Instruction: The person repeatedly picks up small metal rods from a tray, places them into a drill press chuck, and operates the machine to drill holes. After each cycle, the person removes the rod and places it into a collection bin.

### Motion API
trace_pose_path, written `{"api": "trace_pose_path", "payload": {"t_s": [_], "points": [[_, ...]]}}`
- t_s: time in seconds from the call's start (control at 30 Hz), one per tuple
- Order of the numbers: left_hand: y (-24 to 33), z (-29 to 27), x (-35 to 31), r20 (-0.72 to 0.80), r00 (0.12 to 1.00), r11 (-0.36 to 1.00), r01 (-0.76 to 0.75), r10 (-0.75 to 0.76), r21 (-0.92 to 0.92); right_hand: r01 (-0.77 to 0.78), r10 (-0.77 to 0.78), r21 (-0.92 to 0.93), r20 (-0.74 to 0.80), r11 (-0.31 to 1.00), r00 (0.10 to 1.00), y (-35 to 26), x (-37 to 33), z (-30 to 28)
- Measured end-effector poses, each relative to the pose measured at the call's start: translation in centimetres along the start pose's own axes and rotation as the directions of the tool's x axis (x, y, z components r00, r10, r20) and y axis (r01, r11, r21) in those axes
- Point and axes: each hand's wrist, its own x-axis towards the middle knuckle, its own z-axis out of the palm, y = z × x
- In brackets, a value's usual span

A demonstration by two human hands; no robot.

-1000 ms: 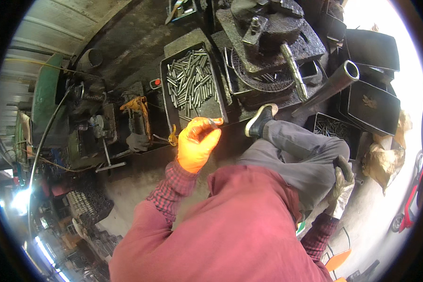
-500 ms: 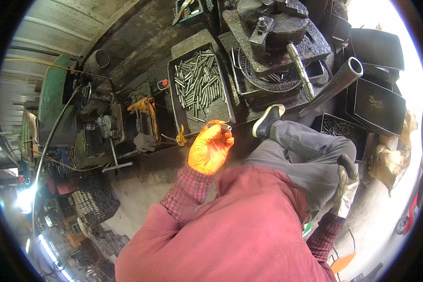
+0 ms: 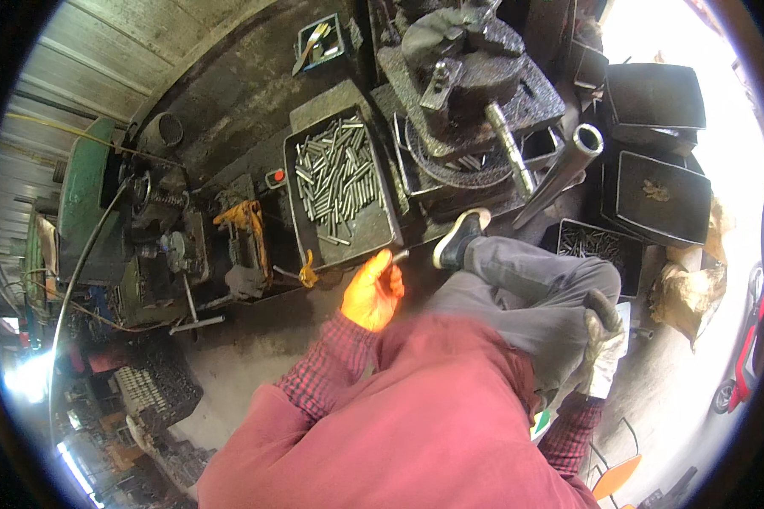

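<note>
My left hand [image 3: 372, 293], in an orange glove, is raised in front of my body. Between its thumb and fingertips it pinches a short metal pin [image 3: 401, 254], whose end sticks out to the right. Just beyond is a metal tray [image 3: 373, 231] with many similar steel pins [image 3: 338, 174] lying loose in it. My right hand [image 3: 601, 352] wears a whitish glove with dark finger parts and rests against my right knee. Its fingers look loosely extended, though some are hidden; nothing is visibly held.
A heavy machine block [image 3: 463, 93] stands beyond my foot, with a steel tube [image 3: 560, 174] leaning beside it. A dark bin of small metal parts [image 3: 598, 242] and black bins [image 3: 662, 199] stand right. A green machine [image 3: 93, 199] with a T-handle [image 3: 197, 322] is left.
The view has shifted, so the bench appears further left. My left hand still pinches the pin, which now points more outward to the right. My right hand stays by my knee.
</note>
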Motion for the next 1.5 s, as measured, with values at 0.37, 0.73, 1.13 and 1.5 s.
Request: {"api": "trace_pose_path", "payload": {"t_s": [0.37,0.73,1.13,1.5], "points": [[5.0,2.8,3.7,0.284,0.931,0.972,-0.201,0.228,-0.121,-0.010,0.012,0.059,-0.042,0.998,0.999,0.1,0.0,0.1],[16.9,24.9,12.5,0.615,0.590,0.452,-0.804,0.523,0.387,0.063,-0.050,0.088,-0.144,0.994,0.988,-0.9,-2.6,-0.9],[17.6,31.6,18.8,0.659,0.564,0.069,-0.783,0.498,0.619,0.011,0.015,0.119,-0.220,0.993,0.975,-0.4,-3.7,-2.5],[17.0,32.2,19.4,0.744,0.526,-0.301,-0.692,0.412,0.656,0.212,-0.206,-0.010,0.207,0.977,0.956,-5.0,6.6,10.1]]}}
